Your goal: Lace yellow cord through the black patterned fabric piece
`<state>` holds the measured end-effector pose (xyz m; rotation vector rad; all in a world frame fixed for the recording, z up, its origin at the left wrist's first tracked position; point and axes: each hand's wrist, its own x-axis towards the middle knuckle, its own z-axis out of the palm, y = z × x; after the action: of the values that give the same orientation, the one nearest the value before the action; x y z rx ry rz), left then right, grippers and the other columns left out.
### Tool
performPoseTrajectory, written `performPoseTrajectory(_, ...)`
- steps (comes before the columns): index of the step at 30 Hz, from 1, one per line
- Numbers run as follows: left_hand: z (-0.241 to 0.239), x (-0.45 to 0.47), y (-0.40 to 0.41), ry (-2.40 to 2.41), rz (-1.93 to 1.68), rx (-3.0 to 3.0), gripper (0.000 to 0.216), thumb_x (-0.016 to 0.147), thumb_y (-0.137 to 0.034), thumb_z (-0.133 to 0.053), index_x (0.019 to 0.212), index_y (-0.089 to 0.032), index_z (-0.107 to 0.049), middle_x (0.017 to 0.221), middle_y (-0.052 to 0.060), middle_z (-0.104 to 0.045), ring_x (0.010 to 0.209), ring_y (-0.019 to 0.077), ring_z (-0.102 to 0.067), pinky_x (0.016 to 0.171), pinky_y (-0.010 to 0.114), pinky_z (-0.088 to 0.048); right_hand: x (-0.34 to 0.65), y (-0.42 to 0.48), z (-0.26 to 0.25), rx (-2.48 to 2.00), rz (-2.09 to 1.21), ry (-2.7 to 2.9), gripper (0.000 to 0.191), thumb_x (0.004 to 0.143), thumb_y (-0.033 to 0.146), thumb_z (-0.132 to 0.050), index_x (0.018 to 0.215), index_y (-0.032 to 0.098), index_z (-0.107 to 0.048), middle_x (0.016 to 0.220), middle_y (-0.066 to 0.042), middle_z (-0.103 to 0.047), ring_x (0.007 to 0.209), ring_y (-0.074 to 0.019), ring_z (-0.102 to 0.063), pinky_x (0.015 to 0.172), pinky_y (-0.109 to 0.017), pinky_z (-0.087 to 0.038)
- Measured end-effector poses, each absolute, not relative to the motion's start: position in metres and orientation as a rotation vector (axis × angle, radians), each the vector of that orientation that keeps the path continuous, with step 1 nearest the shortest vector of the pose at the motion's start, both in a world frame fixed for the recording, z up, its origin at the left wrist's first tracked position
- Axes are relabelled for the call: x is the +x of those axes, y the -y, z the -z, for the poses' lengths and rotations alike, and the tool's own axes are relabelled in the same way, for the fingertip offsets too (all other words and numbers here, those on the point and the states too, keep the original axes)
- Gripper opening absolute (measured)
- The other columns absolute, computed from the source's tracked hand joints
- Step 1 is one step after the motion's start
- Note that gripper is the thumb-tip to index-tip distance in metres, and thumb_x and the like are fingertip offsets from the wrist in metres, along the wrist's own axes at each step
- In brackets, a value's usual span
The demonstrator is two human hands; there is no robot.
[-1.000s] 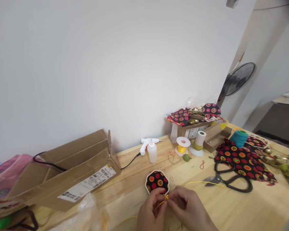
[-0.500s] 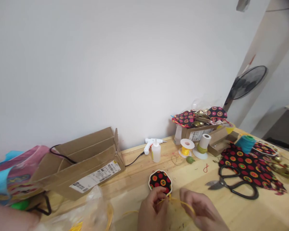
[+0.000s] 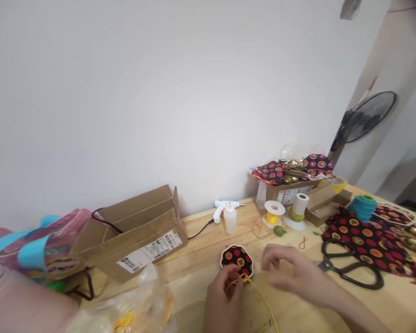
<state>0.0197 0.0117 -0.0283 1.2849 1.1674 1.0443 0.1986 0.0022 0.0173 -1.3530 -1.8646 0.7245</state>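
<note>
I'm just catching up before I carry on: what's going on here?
A person's left hand pinches some yellow cord at the near edge of a patterned patch, and a length of that cord trails toward the bottom of the view. The right hand is apart from the cord, near the scissors, partly hiding their blades. A spool stands farther back on the table.

this is a small craft workspace, though whether in a home or a workshop cannot be told, shown by the wooden table (image 3: pixel 204 259) against a pale wall (image 3: pixel 194 101) and spread with a glue gun (image 3: pixel 217 214), thread spools (image 3: pixel 272 218), large scissors (image 3: pixel 328 264), patterned cloth (image 3: pixel 369 243), a matching fabric patch (image 3: pixel 236 257) and cardboard boxes (image 3: pixel 138 240).
</note>
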Motion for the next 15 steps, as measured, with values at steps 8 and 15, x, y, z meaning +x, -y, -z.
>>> performPoseTrajectory(8, 0.027, 0.016, -0.017, -1.176, -0.976, 1.385, 0.014, 0.066, -0.017, -0.053, 0.077, -0.014, -0.060, 0.073, 0.007, -0.065, 0.069, 0.0179, -0.060, 0.063, 0.024, -0.046, 0.165, -0.026, -0.004, -1.284, -0.261, 2.400, 0.013, 0.068, 0.026, -0.058, 0.056, 0.021, -0.060, 0.056, 0.001, -0.059, 0.060, -0.0131, -0.049, 0.068, -0.029, -0.032)
performPoseTrajectory(15, 0.021, 0.019, -0.019, -1.299, -0.837, 1.444, 0.013, 0.067, -0.022, -0.052, 0.068, -0.014, -0.062, 0.065, 0.004, -0.064, 0.061, 0.0166, -0.058, 0.056, 0.022, -0.044, 0.192, -0.033, -0.005, -1.202, -0.358, 2.305, 0.017, 0.076, 0.028, -0.051, 0.065, 0.022, -0.062, 0.058, 0.000, -0.060, 0.060, -0.0125, -0.050, 0.071, -0.031, -0.030)
